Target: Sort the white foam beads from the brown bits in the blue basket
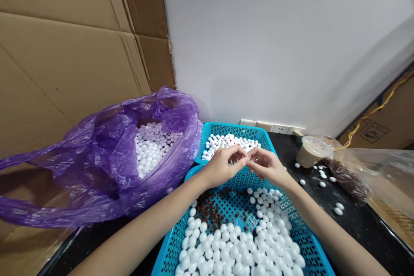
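Note:
My left hand (223,167) and my right hand (267,166) meet at the fingertips above the near edge of a far blue mesh basket (237,128). Whatever lies between the fingertips is hidden or too small to tell. Below my hands sits a near blue mesh basket (168,241), holding many white round beads (226,246) and a patch of brown granules (208,211). More white beads (226,142) fill the far basket. To the left, a purple plastic bag (174,138) gapes open around a mass of white beads (150,148).
The baskets stand on a black tabletop (355,220) with loose white beads at the right. There, a plastic cup of beige drink (312,151) stands beside a clear bag (371,172) with brown granules. Cardboard sheets (64,73) cover the left, behind which is a white wall (274,51).

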Demonstrator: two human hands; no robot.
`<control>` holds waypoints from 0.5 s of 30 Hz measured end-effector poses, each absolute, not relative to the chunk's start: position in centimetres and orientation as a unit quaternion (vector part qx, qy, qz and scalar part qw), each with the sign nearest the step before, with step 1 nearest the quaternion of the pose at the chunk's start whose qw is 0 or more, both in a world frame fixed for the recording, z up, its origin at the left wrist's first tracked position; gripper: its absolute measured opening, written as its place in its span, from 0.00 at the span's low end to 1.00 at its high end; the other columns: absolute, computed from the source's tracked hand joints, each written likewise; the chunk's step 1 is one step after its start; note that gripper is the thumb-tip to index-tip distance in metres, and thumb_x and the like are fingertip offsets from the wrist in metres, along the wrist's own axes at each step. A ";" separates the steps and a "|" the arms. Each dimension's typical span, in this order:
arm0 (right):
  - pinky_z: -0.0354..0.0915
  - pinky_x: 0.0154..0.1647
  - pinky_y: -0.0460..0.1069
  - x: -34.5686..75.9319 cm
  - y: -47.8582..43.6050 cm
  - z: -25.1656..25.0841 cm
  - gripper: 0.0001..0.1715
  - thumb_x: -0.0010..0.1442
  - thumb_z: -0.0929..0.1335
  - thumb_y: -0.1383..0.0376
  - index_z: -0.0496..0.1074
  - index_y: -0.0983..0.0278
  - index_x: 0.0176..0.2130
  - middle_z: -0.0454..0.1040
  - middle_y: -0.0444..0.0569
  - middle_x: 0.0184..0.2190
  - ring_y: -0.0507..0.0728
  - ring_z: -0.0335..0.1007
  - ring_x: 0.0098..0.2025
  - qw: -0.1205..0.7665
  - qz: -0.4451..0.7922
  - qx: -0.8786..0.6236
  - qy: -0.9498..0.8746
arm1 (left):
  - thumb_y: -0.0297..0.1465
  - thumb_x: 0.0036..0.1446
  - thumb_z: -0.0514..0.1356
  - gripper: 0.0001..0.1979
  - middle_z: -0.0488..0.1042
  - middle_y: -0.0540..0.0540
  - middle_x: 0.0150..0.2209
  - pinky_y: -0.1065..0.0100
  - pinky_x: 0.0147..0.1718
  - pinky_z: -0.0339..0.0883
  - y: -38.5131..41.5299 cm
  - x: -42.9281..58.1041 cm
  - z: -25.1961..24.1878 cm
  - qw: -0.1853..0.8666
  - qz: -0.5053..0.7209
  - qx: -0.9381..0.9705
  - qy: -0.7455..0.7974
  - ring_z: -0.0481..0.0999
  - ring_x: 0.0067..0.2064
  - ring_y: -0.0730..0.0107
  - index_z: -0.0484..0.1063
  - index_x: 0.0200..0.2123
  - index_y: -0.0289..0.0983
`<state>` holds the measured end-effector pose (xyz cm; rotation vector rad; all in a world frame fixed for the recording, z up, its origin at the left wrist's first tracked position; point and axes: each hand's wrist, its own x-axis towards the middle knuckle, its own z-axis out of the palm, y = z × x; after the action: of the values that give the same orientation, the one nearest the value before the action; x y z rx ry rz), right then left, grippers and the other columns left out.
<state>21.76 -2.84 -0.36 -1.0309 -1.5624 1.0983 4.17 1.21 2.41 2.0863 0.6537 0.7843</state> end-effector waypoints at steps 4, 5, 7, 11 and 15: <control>0.50 0.14 0.42 21.7 -3.1 -0.3 0.09 0.54 0.69 0.61 0.66 0.63 0.31 0.64 0.38 0.17 0.45 0.53 0.14 0.418 0.428 -0.429 -0.677 | 0.28 0.54 0.53 0.04 0.68 0.51 0.27 0.73 0.27 0.59 1.0 4.0 2.6 0.378 0.281 0.851 0.232 0.65 0.27 0.75 0.67 0.31 0.35; 0.50 0.15 0.42 21.7 -3.2 -0.3 0.08 0.54 0.68 0.62 0.66 0.63 0.30 0.64 0.38 0.17 0.46 0.55 0.15 0.406 0.421 -0.428 -0.689 | 0.27 0.52 0.53 0.04 0.67 0.51 0.26 0.73 0.27 0.59 1.0 4.0 2.6 0.374 0.277 0.856 0.227 0.64 0.26 0.76 0.67 0.31 0.35; 0.52 0.16 0.42 21.6 -3.3 -0.2 0.06 0.54 0.67 0.64 0.66 0.64 0.29 0.63 0.39 0.18 0.47 0.57 0.17 0.377 0.411 -0.425 -0.713 | 0.24 0.49 0.52 0.05 0.67 0.52 0.26 0.74 0.26 0.58 1.0 3.9 2.4 0.368 0.262 0.866 0.214 0.64 0.26 0.76 0.67 0.29 0.35; 0.50 0.17 0.42 21.5 -3.6 0.1 0.06 0.52 0.63 0.71 0.67 0.66 0.25 0.58 0.37 0.14 0.46 0.52 0.17 0.307 0.370 -0.426 -0.766 | 0.24 0.46 0.53 0.05 0.66 0.52 0.21 0.76 0.23 0.56 1.1 3.7 1.9 0.385 0.180 0.880 0.212 0.64 0.23 0.77 0.68 0.26 0.34; 0.47 0.18 0.41 21.3 -3.9 0.2 0.06 0.48 0.63 0.74 0.67 0.66 0.23 0.55 0.37 0.13 0.45 0.49 0.17 0.239 0.299 -0.442 -0.811 | 0.25 0.44 0.53 0.06 0.65 0.53 0.19 0.76 0.19 0.54 1.1 3.4 1.7 0.390 0.084 0.887 0.233 0.63 0.21 0.77 0.69 0.24 0.35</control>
<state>21.26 -3.94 0.19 -1.2111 -2.2226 0.8178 3.41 1.05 1.75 2.2538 0.5912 0.2137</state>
